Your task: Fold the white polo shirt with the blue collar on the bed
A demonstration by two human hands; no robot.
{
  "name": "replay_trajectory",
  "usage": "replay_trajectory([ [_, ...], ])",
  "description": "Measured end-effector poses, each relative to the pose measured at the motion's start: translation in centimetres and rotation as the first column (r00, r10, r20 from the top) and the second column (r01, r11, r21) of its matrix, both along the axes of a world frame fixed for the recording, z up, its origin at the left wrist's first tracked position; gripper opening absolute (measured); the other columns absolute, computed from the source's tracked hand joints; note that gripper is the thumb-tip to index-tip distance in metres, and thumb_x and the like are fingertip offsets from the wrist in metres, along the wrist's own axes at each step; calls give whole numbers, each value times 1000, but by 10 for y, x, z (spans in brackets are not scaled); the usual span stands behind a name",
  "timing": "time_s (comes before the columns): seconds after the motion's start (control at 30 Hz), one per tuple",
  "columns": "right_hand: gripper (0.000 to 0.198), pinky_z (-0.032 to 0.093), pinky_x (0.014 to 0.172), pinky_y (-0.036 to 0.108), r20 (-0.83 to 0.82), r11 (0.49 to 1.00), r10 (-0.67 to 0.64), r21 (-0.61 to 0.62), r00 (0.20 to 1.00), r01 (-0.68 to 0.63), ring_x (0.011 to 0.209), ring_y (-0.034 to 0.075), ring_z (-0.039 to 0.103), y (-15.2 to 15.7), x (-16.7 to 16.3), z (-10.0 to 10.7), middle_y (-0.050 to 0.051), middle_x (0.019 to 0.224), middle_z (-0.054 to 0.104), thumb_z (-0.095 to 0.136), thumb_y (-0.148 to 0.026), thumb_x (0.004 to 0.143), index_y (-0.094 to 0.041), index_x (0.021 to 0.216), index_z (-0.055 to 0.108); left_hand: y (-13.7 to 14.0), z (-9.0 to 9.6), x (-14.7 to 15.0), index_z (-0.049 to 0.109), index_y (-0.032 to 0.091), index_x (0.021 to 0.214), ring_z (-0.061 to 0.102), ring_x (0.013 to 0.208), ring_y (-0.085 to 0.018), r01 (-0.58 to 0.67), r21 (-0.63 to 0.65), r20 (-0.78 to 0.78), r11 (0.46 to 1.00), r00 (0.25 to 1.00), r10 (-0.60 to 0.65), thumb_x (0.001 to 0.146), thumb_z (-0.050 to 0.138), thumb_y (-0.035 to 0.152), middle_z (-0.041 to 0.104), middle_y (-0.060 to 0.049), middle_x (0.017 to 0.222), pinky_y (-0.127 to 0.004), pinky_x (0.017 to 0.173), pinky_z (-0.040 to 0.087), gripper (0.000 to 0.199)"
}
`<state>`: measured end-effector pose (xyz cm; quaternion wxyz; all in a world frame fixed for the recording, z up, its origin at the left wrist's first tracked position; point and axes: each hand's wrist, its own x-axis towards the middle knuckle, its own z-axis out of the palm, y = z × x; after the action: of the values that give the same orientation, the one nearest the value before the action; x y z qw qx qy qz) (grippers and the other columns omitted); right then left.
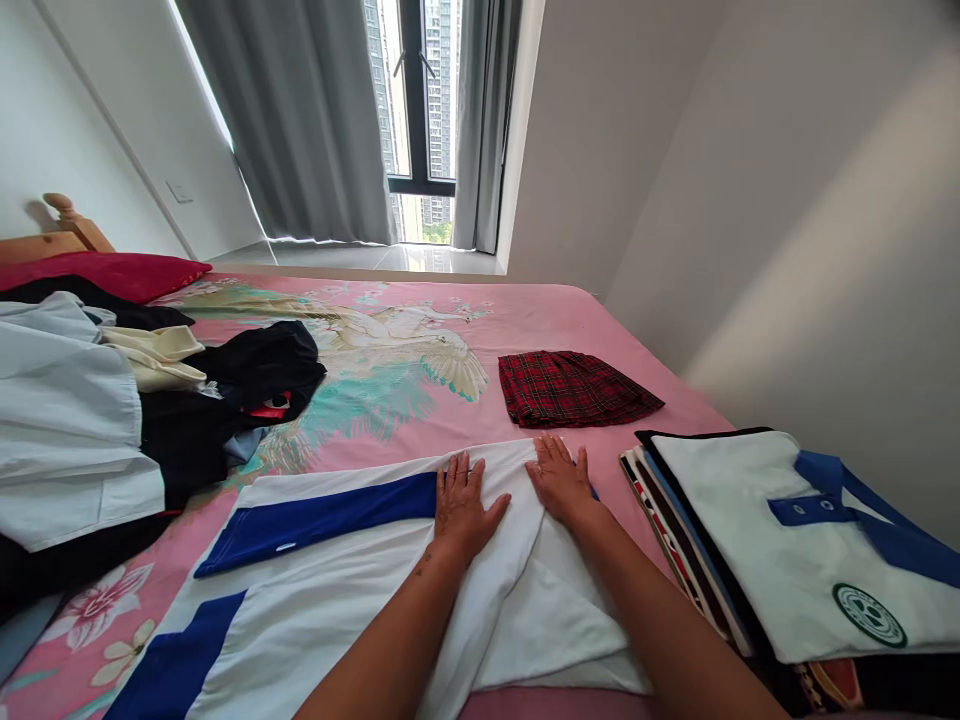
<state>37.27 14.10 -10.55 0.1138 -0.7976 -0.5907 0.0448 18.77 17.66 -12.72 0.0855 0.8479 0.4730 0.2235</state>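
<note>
A white-and-blue garment (352,560) lies spread on the pink bed, partly folded over at its right end. My left hand (463,510) rests palm down on it, beside the end of a long blue band, with fingers outstretched and the thumb apart. To its right, my right hand (559,478) presses flat near the garment's far edge, also with fingers extended. Neither hand grips anything. A bit of blue shows beside the right hand. My forearms cover part of the white cloth.
Beyond my hands lies a red plaid skirt (574,390). A stack of folded clothes, topped by a white polo shirt (720,500) with a blue collar, sits at right. Loose clothes (67,420) are heaped at left on the bedspread (375,430). A wall borders the right.
</note>
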Motion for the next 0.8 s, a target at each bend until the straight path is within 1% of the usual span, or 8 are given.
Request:
replay_trajectory([
  [0.1, 58, 0, 110, 61, 9, 993, -81, -82, 997, 81, 141, 25, 10, 4, 3, -6, 8, 153, 15, 25, -43, 94, -17, 145, 24, -1, -1, 0, 47, 19, 134, 21, 140, -31, 3, 10, 1, 1000, 1000, -3, 80, 54, 55, 34, -13, 147, -53, 114, 9, 65],
  [0.27, 58, -6, 112, 55, 127, 988, -95, 132, 987, 78, 142, 22, 6, 6, -19, 0, 7, 153, 16, 22, -40, 94, -13, 146, 21, -3, 0, -2, 48, 16, 132, 21, 139, -31, 6, 8, 38, 1000, 999, -6, 80, 55, 55, 36, -14, 146, -54, 114, 9, 65],
  [0.43, 62, -1, 114, 51, 62, 993, -115, 41, 991, 113, 142, 23, 9, 3, -27, -23, 8, 152, 19, 24, -45, 92, -12, 145, 25, -7, 3, -6, 55, 17, 123, 42, 124, -28, 13, -3, 159, 1000, 987, -12, 77, 62, 47, 54, -12, 126, -52, 114, 12, 55],
  [0.53, 65, 0, 115, 48, 90, 989, -137, 65, 986, 132, 141, 22, 9, 1, -24, -37, 8, 152, 19, 23, -46, 92, -9, 146, 21, -8, 7, -6, 61, 19, 112, 51, 111, -25, -12, -26, 276, 1000, 961, 19, 77, 64, 41, 60, -9, 110, -52, 114, 14, 41],
  [0.6, 66, 1, 115, 48, 103, 988, -138, 87, 985, 130, 141, 21, 11, 0, -22, -42, 9, 152, 21, 23, -46, 91, -9, 145, 21, -6, 12, -8, 64, 18, 101, 55, 104, -24, -12, -91, 358, 996, 933, 44, 78, 64, 35, 63, -8, 101, -52, 112, 20, 29],
  [0.67, 66, 3, 115, 48, 106, 987, -139, 99, 985, 128, 141, 22, 12, -1, -22, -44, 9, 151, 22, 23, -45, 90, -8, 145, 23, 0, 18, -16, 66, 17, 92, 60, 96, -21, 12, -153, 411, 988, 910, 53, 82, 60, 30, 66, -7, 95, -46, 104, 36, 18],
  [0.73, 66, 4, 115, 48, 105, 986, -138, 107, 985, 127, 140, 22, 14, -2, -22, -47, 9, 151, 24, 23, -45, 89, -8, 144, 25, 13, 24, -37, 66, 17, 92, 62, 92, -16, 13, -168, 415, 986, 908, 59, 86, 52, 26, 68, -5, 95, -34, 93, 47, 18],
  [0.8, 66, 6, 114, 49, 107, 985, -132, 126, 985, 118, 140, 22, 15, -4, -21, -50, 10, 150, 26, 21, -45, 89, -8, 143, 26, 31, 29, -73, 66, 17, 96, 61, 97, -14, -25, -141, 364, 990, 928, 75, 87, 47, 19, 68, -5, 101, -28, 91, 48, 22],
])
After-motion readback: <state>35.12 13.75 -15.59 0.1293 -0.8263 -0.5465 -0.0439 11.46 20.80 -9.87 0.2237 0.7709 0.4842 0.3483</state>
